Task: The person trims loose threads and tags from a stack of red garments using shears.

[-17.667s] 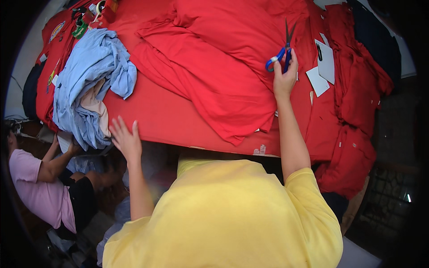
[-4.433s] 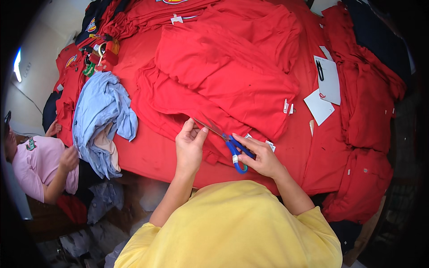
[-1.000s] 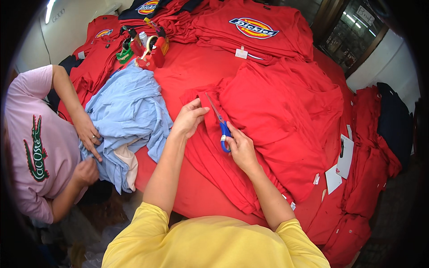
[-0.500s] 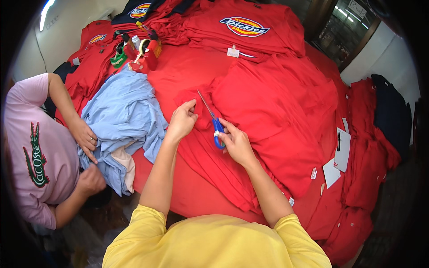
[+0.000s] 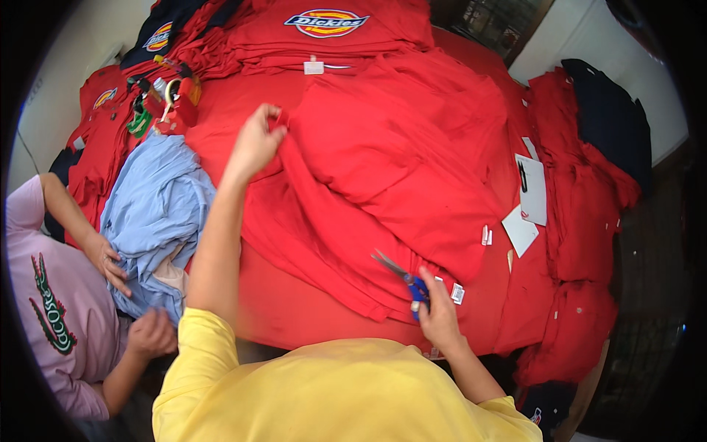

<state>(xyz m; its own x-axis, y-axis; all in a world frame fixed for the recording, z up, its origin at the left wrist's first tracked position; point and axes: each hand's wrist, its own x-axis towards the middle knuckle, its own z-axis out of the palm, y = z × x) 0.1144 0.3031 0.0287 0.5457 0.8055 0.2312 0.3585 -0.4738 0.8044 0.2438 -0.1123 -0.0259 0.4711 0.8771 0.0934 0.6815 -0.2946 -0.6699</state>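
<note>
My left hand (image 5: 256, 144) is closed in a pinch on an edge of a red garment (image 5: 324, 199), at the garment's far left end. Loose folds of that cloth run from the pinch down toward the front of the table. At the front right, my right hand (image 5: 440, 315) is wrapped around the blue handles of a pair of scissors (image 5: 403, 274). Its blades point up and left, slightly parted, over the lower part of the garment. Small white labels (image 5: 457, 294) show at the garment's near edge, beside the scissors.
A co-worker's hands (image 5: 107, 265) work at a light blue cloth heap (image 5: 158, 199) on the left. Behind it stands a red holder (image 5: 177, 110) with tape and tools. Folded red shirts (image 5: 331, 48) lie at the back, more red garments (image 5: 574, 221) at right, near white cards (image 5: 532, 188).
My left hand has moved up and left, lifting the red cloth's edge. My right hand has drawn back toward the near edge with the scissors. The whole view has shifted.
</note>
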